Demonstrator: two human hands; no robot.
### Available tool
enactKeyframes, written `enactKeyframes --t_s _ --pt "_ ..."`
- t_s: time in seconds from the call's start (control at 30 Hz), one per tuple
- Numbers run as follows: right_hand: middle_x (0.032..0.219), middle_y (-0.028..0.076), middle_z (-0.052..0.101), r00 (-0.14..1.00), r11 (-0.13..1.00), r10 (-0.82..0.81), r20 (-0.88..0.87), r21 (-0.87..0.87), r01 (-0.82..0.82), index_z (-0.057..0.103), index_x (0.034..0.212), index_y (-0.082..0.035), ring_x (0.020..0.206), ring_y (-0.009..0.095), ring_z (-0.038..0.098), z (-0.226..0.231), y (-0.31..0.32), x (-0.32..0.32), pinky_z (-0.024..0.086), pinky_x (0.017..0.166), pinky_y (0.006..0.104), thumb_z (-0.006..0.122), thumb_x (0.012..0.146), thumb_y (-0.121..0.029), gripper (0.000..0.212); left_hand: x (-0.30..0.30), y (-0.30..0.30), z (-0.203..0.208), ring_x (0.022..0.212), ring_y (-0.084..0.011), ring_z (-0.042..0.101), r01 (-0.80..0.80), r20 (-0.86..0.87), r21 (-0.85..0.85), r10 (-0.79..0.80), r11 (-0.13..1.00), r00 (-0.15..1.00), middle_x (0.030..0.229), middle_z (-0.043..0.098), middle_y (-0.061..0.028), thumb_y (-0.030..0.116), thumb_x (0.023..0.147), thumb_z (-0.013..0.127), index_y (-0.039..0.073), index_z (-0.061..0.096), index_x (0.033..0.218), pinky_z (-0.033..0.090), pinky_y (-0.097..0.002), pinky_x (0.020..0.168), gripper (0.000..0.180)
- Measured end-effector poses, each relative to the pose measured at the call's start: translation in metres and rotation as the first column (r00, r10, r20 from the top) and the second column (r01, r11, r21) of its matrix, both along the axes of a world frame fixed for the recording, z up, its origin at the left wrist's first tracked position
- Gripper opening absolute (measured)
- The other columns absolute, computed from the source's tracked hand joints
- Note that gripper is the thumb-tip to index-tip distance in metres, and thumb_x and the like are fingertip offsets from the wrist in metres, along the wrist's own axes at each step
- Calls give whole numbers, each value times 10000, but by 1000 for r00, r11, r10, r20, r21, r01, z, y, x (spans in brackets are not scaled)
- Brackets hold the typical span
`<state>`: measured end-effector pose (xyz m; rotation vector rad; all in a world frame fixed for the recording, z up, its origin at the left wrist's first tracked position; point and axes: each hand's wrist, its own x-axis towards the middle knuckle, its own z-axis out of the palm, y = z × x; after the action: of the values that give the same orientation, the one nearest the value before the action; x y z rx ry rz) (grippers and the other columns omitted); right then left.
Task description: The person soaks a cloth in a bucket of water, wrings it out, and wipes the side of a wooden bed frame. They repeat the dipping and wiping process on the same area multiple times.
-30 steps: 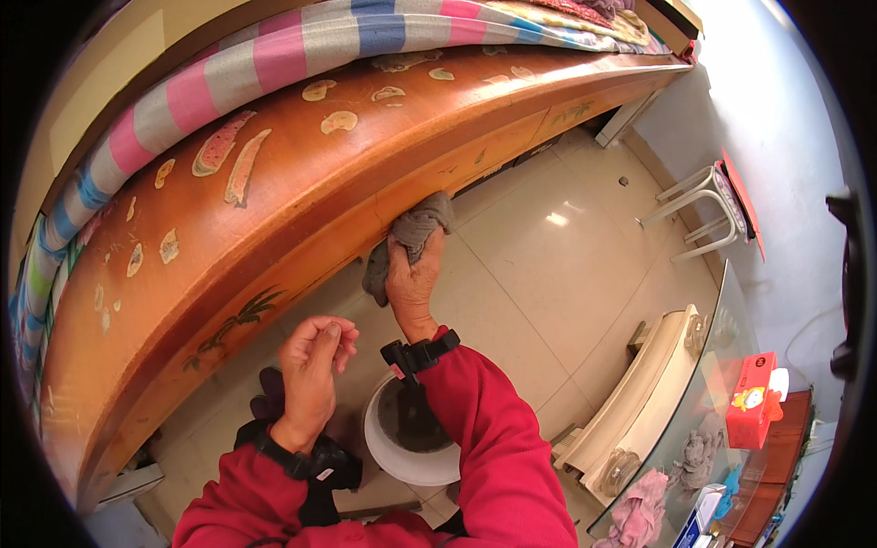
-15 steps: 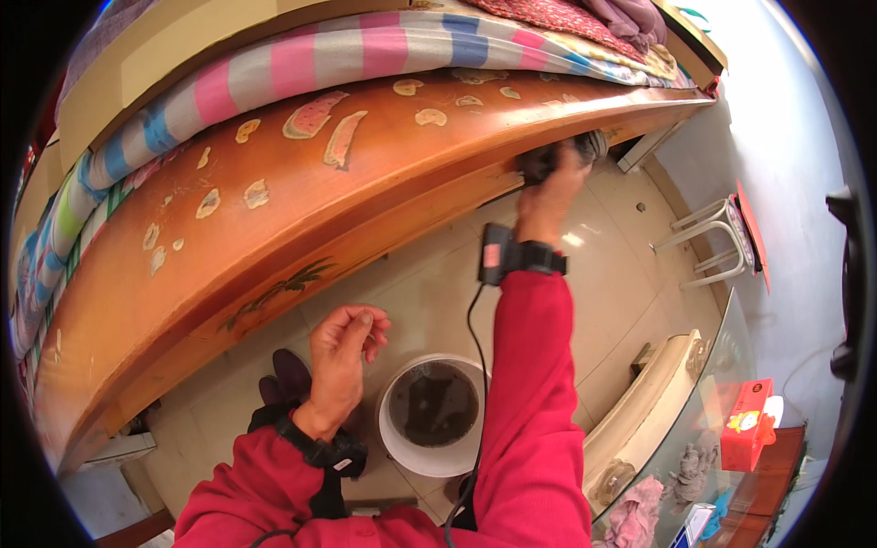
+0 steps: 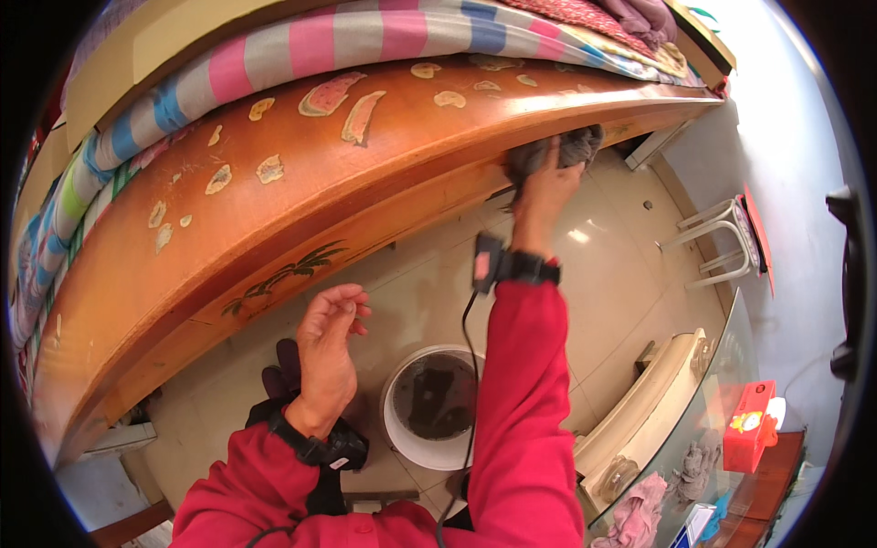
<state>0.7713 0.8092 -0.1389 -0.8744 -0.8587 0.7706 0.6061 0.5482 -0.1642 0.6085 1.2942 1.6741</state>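
A dark grey cloth (image 3: 577, 146) is bunched under my right hand (image 3: 546, 196), whose fingers press it to the front face of the orange-brown wooden bed board (image 3: 301, 196), below its top edge. The cloth's underside is hidden. My left hand (image 3: 327, 356) hangs in the air left of the bucket, its fingers loosely bent and nothing in them. On the floor below, between my forearms, stands a white bucket (image 3: 398, 440) with murky dark water in it. Pale patches and peeling stickers mark the board's top surface, and a palm tree is painted on its front.
Striped bedding (image 3: 311, 46) lies behind the board. To the right are a glass table (image 3: 671, 429) with a red tissue box (image 3: 749, 425) and a pink cloth (image 3: 637, 516), and a white-legged stool (image 3: 722, 233) by the wall. A cable (image 3: 466, 333) runs along my right forearm. Dark shoes (image 3: 285, 367) show at lower left.
My right hand has shifted slightly left and down with the cloth along the board's front. The left hand has moved a little left and up. The view has shifted slightly.
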Motion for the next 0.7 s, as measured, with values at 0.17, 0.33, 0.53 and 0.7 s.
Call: enactKeyframes --t_s 0.17,0.33,0.53,0.7 --pt "1348 279 429 956 995 -72 284 86 50 348 1317 131 1237 386 433 -7 -23 -15 334 1049 506 640 927 -233 607 3 2 -5 941 -143 570 -38 61 -9 39 999 997 1064 615 -51 78 931 515 40 593 1088 455 -291 784 180" --pt "1415 371 272 734 963 -187 652 270 6 295 1352 167 1345 530 232 -57 -105 -81 164 1125 568 679 876 -235 732 7 9 -14 969 -156 570 -53 70 -43 56 998 996 1078 611 -49 77 921 519 46 592 1088 459 -309 807 185" --pt "1344 287 466 925 993 -108 364 92 79 345 1348 130 1224 412 478 -20 25 28 391 1007 460 588 949 -227 588 0 8 -14 978 -164 572 -22 91 -13 23 1000 996 1085 607 -54 77 925 517 45 588 1083 458 -314 822 176" --pt "1271 230 555 995 995 -101 -14 -7 101 409 1322 109 1152 358 552 -24 74 58 440 961 398 558 974 -233 511 3 11 -11 980 -163 570 14 102 -9 -13 1000 995 1084 607 -54 84 932 527 50 587 1080 460 -314 819 163"
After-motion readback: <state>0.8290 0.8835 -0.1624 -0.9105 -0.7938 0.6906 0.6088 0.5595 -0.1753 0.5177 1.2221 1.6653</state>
